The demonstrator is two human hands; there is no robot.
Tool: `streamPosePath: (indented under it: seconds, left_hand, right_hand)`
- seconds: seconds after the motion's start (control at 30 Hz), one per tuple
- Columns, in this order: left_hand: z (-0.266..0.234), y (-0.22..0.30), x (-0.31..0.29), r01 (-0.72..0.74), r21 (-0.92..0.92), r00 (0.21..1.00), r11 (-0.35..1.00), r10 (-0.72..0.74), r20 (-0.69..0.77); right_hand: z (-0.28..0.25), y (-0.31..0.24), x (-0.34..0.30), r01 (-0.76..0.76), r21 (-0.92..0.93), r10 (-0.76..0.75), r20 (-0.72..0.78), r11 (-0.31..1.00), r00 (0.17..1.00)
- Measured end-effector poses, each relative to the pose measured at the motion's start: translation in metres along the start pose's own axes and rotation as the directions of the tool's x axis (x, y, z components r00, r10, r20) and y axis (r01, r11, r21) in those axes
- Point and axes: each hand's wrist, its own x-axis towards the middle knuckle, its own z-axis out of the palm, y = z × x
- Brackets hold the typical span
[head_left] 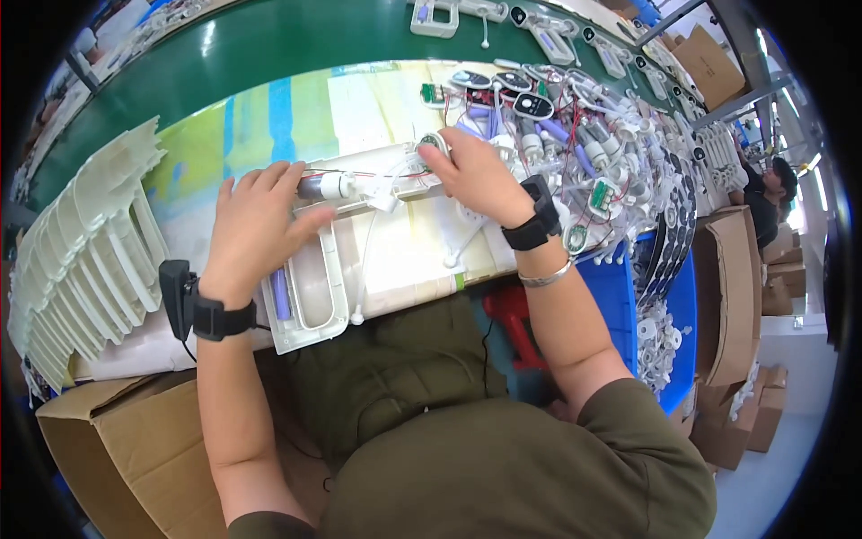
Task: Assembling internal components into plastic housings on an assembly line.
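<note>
A white plastic housing shell (pixel 339 301) with a looped handle lies in front of me on the table. Inside it sit a purple cylindrical cell (pixel 281 295) and a small motor-like cylinder with a white cap (pixel 335 186), with thin red wires running right. My left hand (pixel 251 225) rests over the shell's left part, its fingers stretched out and thumb apart. At the shell's right end, my right hand (pixel 480 180) pinches a small round circuit board (pixel 432 144) between thumb and fingers. A clear tube with a white ball tip (pixel 357 318) hangs over the near side.
Stacked white shells (pixel 99 251) stand at the left. A heap of wired parts (pixel 575 135) covers the table's right side. A blue bin (pixel 664 350) and cardboard boxes (pixel 135 440) flank me. Assembled units (pixel 548 40) lie on the green surface (pixel 260 54) beyond. Another person (pixel 770 198) is far right.
</note>
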Motion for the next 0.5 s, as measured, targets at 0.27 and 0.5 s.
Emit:
streamPosePath:
  seconds: [0.27,0.5]
  left_hand:
    - [-0.003,0.005,-0.027,0.039,0.026,0.999,0.999,-0.039,-0.03]
    - [0.003,0.003,-0.028,0.043,0.068,0.995,0.997,-0.037,-0.094]
  right_hand:
    - [0.006,-0.011,0.002,0.102,-0.028,-0.101,0.035,0.994,0.994]
    - [0.013,-0.012,0.002,0.105,-0.047,-0.104,0.028,0.993,0.994]
